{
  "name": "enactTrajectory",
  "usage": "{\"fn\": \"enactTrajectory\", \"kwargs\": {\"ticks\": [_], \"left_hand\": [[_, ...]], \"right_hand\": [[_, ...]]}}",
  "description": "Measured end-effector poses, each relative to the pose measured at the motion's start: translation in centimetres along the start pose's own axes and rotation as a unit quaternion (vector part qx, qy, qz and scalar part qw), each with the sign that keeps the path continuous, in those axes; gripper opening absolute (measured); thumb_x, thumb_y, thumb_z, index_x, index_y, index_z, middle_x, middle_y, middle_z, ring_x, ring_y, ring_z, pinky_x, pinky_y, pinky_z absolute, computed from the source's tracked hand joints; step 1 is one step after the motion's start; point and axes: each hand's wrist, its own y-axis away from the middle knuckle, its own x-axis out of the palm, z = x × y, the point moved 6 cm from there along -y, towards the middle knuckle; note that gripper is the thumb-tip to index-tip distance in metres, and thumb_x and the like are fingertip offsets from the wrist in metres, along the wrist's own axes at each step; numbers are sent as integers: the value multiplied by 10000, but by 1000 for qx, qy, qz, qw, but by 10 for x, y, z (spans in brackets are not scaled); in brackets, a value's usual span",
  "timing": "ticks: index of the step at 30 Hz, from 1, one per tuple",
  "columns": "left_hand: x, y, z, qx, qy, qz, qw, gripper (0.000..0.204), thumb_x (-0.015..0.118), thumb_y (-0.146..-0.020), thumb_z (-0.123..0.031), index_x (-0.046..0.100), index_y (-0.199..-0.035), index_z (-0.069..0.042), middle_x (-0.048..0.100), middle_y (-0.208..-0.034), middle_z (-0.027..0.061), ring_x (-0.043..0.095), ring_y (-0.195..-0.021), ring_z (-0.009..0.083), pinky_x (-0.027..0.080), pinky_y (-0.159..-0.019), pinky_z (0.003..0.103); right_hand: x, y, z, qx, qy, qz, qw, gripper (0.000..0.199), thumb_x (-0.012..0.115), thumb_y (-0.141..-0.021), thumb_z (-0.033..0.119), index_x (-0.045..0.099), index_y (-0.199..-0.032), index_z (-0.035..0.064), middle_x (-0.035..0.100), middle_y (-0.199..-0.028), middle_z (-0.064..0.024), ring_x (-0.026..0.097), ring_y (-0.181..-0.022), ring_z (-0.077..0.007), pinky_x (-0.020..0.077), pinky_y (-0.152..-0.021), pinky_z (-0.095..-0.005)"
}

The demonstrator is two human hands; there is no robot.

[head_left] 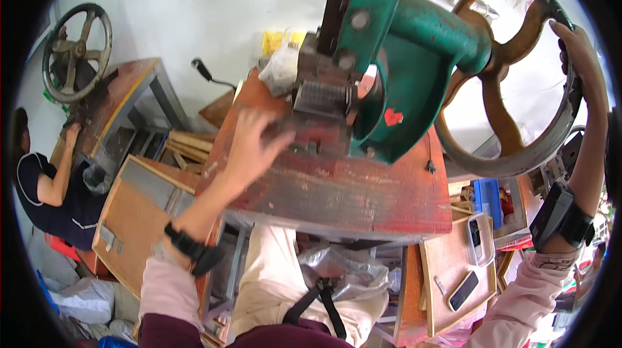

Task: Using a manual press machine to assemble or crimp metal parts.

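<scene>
A green hand press (414, 89) stands on a worn red-brown wooden table (337, 199) in front of me. My right hand (581, 53) is closed round the upper right rim of its large handwheel (505, 163). Beside the press's metal die (322, 99), on its left, my left hand (253, 144) reaches over the table. Its thumb and fingers are apart, slightly smeared by motion, and I make out nothing between them. A dark block (317, 141) sits at the front of the die, close to those fingertips.
Left of me a shallow wooden tray (129, 231) lies tilted. At the right, another tray (431, 270) holds a phone (463, 291) and a clear box (481, 238). A co-worker (48, 186) sits far left at a second handwheel (78, 53). A white bag (282, 69) lies behind the die.
</scene>
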Motion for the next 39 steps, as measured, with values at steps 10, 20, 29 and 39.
{"fn": "enactTrajectory", "kwargs": {"ticks": [10,20,29,39], "left_hand": [[10,8,-20,102,-14,123,987,492,706,-721,-173,533,-1147,2,514,-1201,169,430,-1162,354,350,-967,446],[83,-72,-6,173,-115,197,958,608,577,-806,-475,522,-1139,30,576,-1075,195,539,-1029,337,405,-896,411],[85,-53,-15,217,-236,216,922,460,591,-830,-280,510,-1163,27,552,-1092,190,508,-1067,325,424,-897,400],[84,-47,-9,209,-252,160,931,385,618,-802,-200,545,-1139,-29,517,-1121,135,475,-1053,339,390,-881,449]], "right_hand": [[-1,10,4,12,10,-19,1000,364,549,-820,409,443,-705,80,414,-524,24,365,-384,-70,311,-363,-241],[-4,22,20,45,-46,13,998,361,570,-802,386,475,-686,58,449,-533,3,419,-415,-89,361,-394,-243],[3,19,19,23,2,-2,1000,405,573,-782,460,493,-691,74,431,-539,23,405,-419,-67,339,-395,-221],[-14,64,69,-20,-72,4,997,328,579,-798,258,615,-708,-55,555,-575,-101,496,-527,-183,413,-500,-345]]}}
